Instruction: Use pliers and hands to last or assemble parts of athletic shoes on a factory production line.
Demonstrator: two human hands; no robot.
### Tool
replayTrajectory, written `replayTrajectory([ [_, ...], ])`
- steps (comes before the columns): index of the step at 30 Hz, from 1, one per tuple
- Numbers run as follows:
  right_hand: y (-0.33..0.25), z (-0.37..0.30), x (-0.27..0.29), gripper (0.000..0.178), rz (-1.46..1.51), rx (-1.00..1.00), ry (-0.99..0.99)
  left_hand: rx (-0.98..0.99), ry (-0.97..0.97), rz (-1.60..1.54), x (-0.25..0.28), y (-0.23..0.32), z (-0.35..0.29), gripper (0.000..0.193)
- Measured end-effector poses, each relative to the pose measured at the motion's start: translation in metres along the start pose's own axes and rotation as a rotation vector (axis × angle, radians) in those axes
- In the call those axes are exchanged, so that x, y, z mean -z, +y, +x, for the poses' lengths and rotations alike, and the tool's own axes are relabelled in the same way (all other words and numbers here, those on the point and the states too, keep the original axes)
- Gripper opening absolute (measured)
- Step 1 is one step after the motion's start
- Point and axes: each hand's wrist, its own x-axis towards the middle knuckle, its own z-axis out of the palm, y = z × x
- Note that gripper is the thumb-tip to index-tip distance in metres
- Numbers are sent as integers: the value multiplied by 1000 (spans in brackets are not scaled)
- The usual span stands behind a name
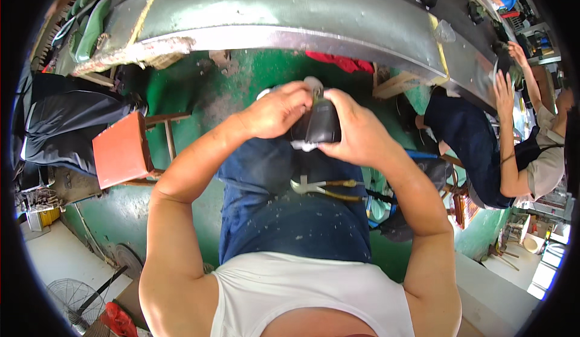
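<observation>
My two forearms angle inward over my thighs, elbows bent out wide, and my hands meet above my knees. My right hand [357, 125] is clamped on the dark shoe [324, 122], its fingers along the right side and its thumb near the pale lower edge. My left hand [279, 112] comes in from the other side, back of the hand up, fingers curled close together at the shoe's upper left; I cannot tell whether they pinch it or only press on it. The shoe is over my lap, between my palms, short of the bench [241, 35]. Pliers [318, 187] lie across my blue trousers [290, 222], which are flecked with pale bits.

The bench is bare metal, shiny and scuffed, with a ragged front edge at the left, where green lasts [92, 32] stand. Red cloth [341, 62] shows beneath it, over the green floor [235, 83]. An orange-topped stool [122, 149] is to my left, a fan [71, 301] behind it. At my right, a co-worker [471, 137] reaches toward the bench.
</observation>
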Motion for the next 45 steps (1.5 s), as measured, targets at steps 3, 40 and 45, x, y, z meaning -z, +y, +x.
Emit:
replayTrajectory([
  [3, 5, -8, -3, 80, -48, 70, 90, -153, -88, 174, 6, -14, 19, 14],
  [40, 20, -153, -67, 63, -173, -255, -431, 895, -63, -924, -70, -1, -21, 27],
  [45, 39, -170, -22, 44, 116, -382, -521, 930, -206, -911, -61, 13, -21, 36],
])
